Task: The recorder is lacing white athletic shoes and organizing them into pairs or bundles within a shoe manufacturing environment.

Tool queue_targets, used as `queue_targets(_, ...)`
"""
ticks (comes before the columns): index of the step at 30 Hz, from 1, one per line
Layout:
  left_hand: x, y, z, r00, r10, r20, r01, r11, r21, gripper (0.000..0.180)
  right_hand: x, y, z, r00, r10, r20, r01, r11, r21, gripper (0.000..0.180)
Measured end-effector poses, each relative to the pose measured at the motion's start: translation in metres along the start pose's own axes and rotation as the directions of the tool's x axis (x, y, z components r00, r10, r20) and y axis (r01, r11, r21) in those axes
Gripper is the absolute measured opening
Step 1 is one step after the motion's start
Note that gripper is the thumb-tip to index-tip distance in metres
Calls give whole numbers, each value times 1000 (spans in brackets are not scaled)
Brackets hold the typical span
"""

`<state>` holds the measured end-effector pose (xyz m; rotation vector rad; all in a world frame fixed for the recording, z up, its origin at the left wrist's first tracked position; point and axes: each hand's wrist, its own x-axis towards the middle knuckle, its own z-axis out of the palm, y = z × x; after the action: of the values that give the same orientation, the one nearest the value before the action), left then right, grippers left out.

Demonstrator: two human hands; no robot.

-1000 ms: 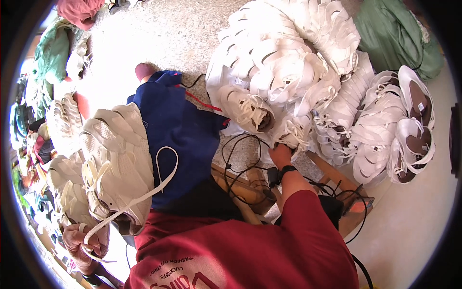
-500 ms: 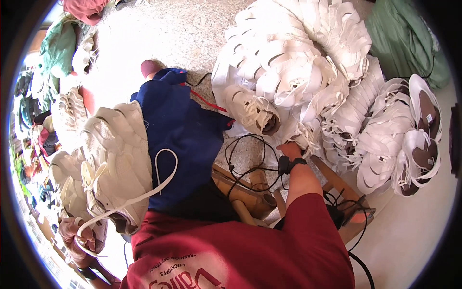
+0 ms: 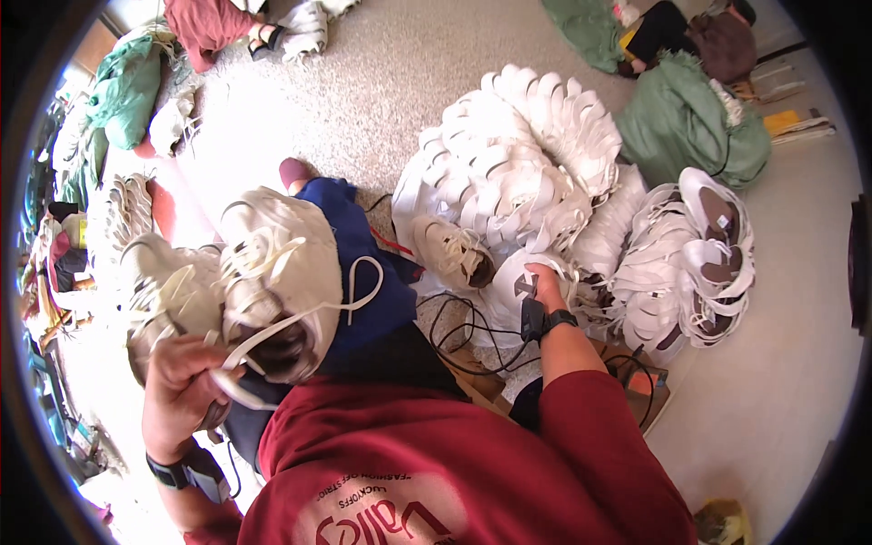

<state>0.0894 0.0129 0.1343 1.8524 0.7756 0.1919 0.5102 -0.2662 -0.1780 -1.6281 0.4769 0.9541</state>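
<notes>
On the left, my left hand [image 3: 188, 377] is closed round a white shoelace [image 3: 368, 295] that loops up over my lap. It is right beside the opening of a cream shoe upper [image 3: 282, 250], the front one of a stack leaning on my thigh. A second cream upper [image 3: 168, 282] lies to the left of it. My right hand [image 3: 545, 283] reaches out ahead and grips a white shoe upper [image 3: 513, 277] at the near edge of a heap. Its fingertips are partly hidden by that upper. Just left of it sits another laced upper [image 3: 445, 250].
Behind my right hand lies a large coiled bundle of nested white uppers [image 3: 509, 154], with more uppers [image 3: 672, 263] to its right. Black cables [image 3: 468, 336] loop near my right wrist. Green sacks [image 3: 695, 127] and another person [image 3: 213, 27] are farther off. Dark blue cloth [image 3: 368, 295] covers my leg.
My view has shifted, showing more floor at the back. My left hand and the lace have come up and inward. My right hand now grips a white upper that has come into clearer view.
</notes>
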Motion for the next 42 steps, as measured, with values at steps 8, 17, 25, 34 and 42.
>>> queue_targets(8, -17, 6, -5, 978, 208, -21, -206, 977, 63, 13, -24, -19, -7, 955, -291, 62, 248, 893, 376, 30)
queue_targets(17, -4, -18, -6, 984, 167, -54, -174, 968, -178, 10, -258, -118, 132, 809, -587, -5, 551, 757, 352, 26)
queue_targets(25, -12, -15, -2, 988, 94, -125, -128, 945, -301, 14, -371, -91, 174, 479, -503, 720, 627, 770, 121, 58)
queue_targets(34, -16, -52, 2, 908, 384, 165, -399, 915, 66, 49, -415, -97, 188, 39, 234, 971, 894, 426, -139, 80)
queue_targets(42, -18, -51, 3, 894, 423, 147, -352, 867, -352, 52, -376, -92, 210, -117, 31, 993, 951, 293, 103, 79)
